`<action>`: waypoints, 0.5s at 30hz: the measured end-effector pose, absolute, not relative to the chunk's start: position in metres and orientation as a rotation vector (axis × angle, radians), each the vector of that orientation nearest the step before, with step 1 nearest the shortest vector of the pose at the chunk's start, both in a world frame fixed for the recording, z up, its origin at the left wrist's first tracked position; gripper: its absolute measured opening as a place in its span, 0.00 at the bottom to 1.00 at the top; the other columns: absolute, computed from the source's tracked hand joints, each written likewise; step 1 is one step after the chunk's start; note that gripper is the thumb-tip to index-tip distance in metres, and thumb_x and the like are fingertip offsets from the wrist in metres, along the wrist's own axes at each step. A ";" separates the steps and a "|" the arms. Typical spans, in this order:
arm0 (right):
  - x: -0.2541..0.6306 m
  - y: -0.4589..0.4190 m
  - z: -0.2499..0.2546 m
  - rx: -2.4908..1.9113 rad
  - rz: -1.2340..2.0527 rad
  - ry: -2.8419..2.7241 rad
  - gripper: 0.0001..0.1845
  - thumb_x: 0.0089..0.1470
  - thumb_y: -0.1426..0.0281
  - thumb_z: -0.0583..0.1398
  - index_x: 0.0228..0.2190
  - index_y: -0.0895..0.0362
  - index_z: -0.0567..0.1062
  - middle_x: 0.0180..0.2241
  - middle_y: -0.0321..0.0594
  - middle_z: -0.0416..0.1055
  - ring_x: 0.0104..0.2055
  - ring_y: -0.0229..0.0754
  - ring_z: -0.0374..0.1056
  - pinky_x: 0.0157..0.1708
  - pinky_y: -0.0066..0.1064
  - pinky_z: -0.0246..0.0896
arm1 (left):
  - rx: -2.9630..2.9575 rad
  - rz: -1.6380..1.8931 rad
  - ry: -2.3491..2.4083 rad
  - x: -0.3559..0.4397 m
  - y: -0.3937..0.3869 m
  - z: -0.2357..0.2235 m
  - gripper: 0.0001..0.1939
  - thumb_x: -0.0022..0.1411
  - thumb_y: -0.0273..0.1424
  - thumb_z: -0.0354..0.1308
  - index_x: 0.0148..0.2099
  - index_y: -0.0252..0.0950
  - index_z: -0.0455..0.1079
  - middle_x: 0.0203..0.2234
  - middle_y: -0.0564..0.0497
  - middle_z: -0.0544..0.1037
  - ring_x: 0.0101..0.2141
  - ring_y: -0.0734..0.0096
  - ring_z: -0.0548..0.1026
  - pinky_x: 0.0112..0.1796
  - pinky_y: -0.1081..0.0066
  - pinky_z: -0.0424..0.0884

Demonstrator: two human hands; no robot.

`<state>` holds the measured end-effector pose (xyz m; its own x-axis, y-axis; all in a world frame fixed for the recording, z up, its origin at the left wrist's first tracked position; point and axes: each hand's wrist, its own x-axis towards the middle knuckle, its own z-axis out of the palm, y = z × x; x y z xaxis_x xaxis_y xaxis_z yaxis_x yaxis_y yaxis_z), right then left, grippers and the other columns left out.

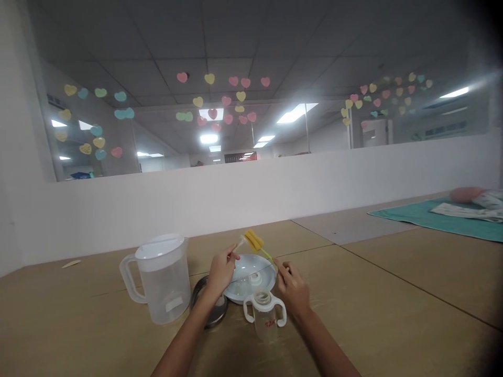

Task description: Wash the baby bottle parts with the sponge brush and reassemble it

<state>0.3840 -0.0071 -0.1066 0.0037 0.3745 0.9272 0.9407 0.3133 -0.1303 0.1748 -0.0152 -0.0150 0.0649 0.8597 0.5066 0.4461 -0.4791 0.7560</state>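
Bottle (265,318) with two handles stood upright at lower centre, near the right forearm (324,337); a low swing could've tipped it. Jug (165,285) stood lower left, apart from both hands; low risk. Dark dish (216,318) sat right of it, partly behind the left forearm (190,330); a dropped elbow might've knocked it. Left hand (222,271) had a small clear piece (240,242) pinched at mid-frame; if wet, could've slipped towards the bowl (243,263). Right hand (294,289) was clamped on the brush (254,240) handle, sponge beside that piece; a hard push could've popped it loose.
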 end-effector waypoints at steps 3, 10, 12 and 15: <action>0.383 -0.005 -0.106 -1.254 -0.669 -1.483 0.19 0.57 0.71 0.48 0.46 0.53 0.73 0.33 0.41 0.71 0.30 0.34 0.66 0.28 0.23 0.57 | 2.009 1.389 1.384 0.171 -0.017 -0.012 0.20 0.58 0.29 0.46 0.50 0.32 0.69 0.28 0.50 0.77 0.21 0.74 0.67 0.28 0.74 0.62; 0.377 -0.010 -0.101 -1.188 -0.633 -1.446 0.18 0.57 0.71 0.50 0.44 0.53 0.74 0.33 0.40 0.70 0.30 0.33 0.65 0.30 0.22 0.57 | 2.159 1.392 1.548 0.169 -0.020 -0.010 0.16 0.59 0.27 0.45 0.47 0.32 0.68 0.31 0.47 0.78 0.33 0.66 0.73 0.35 0.70 0.63; 0.377 -0.011 -0.102 -1.141 -0.642 -1.512 0.18 0.56 0.72 0.50 0.45 0.53 0.74 0.32 0.39 0.70 0.30 0.33 0.65 0.30 0.21 0.57 | 2.175 1.393 1.574 0.169 -0.020 -0.009 0.15 0.60 0.28 0.45 0.45 0.33 0.69 0.33 0.45 0.78 0.33 0.65 0.74 0.36 0.69 0.64; 0.378 -0.012 -0.105 -1.111 -0.665 -1.586 0.19 0.56 0.72 0.50 0.45 0.52 0.74 0.31 0.40 0.71 0.29 0.32 0.65 0.30 0.20 0.58 | 2.154 1.411 1.577 0.168 -0.019 -0.008 0.14 0.60 0.27 0.45 0.44 0.34 0.69 0.34 0.45 0.78 0.34 0.65 0.74 0.36 0.69 0.65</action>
<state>0.3781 -0.0116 -0.1046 -0.0289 0.3242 0.9455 0.9017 0.4167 -0.1153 0.1676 -0.0193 -0.0078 0.0213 0.7996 0.6002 0.6854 -0.4487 0.5735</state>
